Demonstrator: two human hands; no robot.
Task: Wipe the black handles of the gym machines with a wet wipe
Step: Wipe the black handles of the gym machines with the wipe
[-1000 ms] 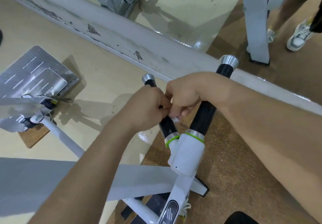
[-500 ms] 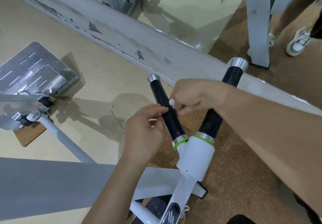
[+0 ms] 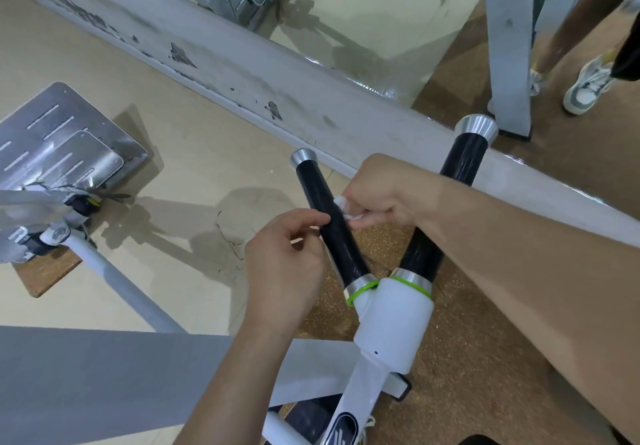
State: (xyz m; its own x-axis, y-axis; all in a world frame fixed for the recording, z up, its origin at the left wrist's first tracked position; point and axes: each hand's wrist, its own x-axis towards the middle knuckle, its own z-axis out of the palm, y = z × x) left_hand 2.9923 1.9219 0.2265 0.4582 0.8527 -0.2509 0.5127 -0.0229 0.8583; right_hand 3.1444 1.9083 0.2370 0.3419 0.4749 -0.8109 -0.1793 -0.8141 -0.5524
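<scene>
A long grey ledge (image 3: 311,98) with chipped paint runs beyond both hands, with a mirror (image 3: 363,11) above it. Under the right hand (image 3: 381,191) and its forearm lies a brown cork-like floor mat (image 3: 467,375). Well off to the left of the left hand (image 3: 284,261), a slotted metal footplate (image 3: 59,139) stands over the pale beige floor (image 3: 190,167). Just below and to the right of the left hand sits the machine's white hub (image 3: 394,320), from which two black handles fork upward, each with a silver end cap. The left handle (image 3: 346,254) passes between the two hands. The right handle (image 3: 465,157) runs behind the right wrist, its cap showing beyond the hand. The left hand is relaxed, with its fingers loosely curled and the forefinger tip meeting the left side of the left handle, and nothing shows in its grasp. The right hand is clenched, pinching a small white wet wipe (image 3: 343,207) in its fingertips. The wipe is pressed to the right side of the left handle about halfway along it, just above the left hand's forefinger.
</scene>
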